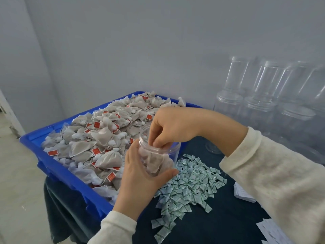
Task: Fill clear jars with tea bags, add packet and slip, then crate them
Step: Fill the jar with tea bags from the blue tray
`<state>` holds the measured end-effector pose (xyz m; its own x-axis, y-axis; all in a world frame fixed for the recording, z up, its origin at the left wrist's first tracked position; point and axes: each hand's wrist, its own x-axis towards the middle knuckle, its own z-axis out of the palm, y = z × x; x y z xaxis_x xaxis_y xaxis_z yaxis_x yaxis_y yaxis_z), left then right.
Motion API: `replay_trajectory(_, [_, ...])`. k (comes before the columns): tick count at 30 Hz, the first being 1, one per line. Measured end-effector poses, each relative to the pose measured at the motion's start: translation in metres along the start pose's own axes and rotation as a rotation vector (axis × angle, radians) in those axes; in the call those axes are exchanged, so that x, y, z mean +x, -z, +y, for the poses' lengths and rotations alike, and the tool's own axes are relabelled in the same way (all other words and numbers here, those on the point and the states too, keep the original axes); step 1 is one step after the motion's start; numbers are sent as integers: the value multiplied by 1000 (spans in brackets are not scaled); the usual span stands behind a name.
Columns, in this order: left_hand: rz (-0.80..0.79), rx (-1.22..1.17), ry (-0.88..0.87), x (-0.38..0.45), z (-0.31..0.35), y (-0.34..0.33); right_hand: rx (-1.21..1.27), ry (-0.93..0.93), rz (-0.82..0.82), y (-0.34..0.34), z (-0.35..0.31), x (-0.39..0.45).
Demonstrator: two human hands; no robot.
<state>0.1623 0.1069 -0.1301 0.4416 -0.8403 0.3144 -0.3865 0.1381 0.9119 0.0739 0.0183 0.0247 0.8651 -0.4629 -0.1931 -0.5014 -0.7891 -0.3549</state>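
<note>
My left hand (140,175) grips the clear jar (159,152) from its 9 o'clock side, thumb curled across the near wall and the other fingers wrapped round the far side, mostly hidden. The jar's long axis is tilted, its open mouth leaning toward 11 o'clock, toward the blue crate (58,173). My right hand (168,127) comes in from 3 o'clock and hangs over the mouth; its fingertips (158,142) are bunched together and dip just inside the rim. Whether they still pinch a tea bag I cannot tell. Several tea bags (156,164) already lie in the jar's lower half, seen through the wall. I judge filling part done, with room left above.

The loose tea bags (98,138) heaped in the crate lie at 10 o'clock from the jar mouth, so my right hand, the free one, must cross over the rim to reach them. The small packets (190,184) are spread at 5 o'clock on the dark cloth (219,226), paper slips (243,192) at 4 o'clock, and stacked empty jars (260,95) at 2 o'clock.
</note>
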Motion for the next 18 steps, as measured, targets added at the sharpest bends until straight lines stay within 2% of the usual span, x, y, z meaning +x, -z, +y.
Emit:
replay_trajectory(3, [5,29,-1,0,-1,0,-130,30,-83,-1,-2,2])
replay_trajectory(6, [-1,45,-4,0,-1,0,-173,57,-99,-2,-1,4])
replay_trajectory(8, [-5,35,-7,0,-1,0,-111,65,-90,-1,2,4])
replay_trajectory(10, [-5,12,-13,0,-1,1,70,60,-68,5,6,2])
replay_trajectory(13, [3,-25,2,-1,0,1,294,66,77,20,18,3])
replay_trajectory(18, [43,-16,64,1,-3,1,461,-52,402,20,58,31])
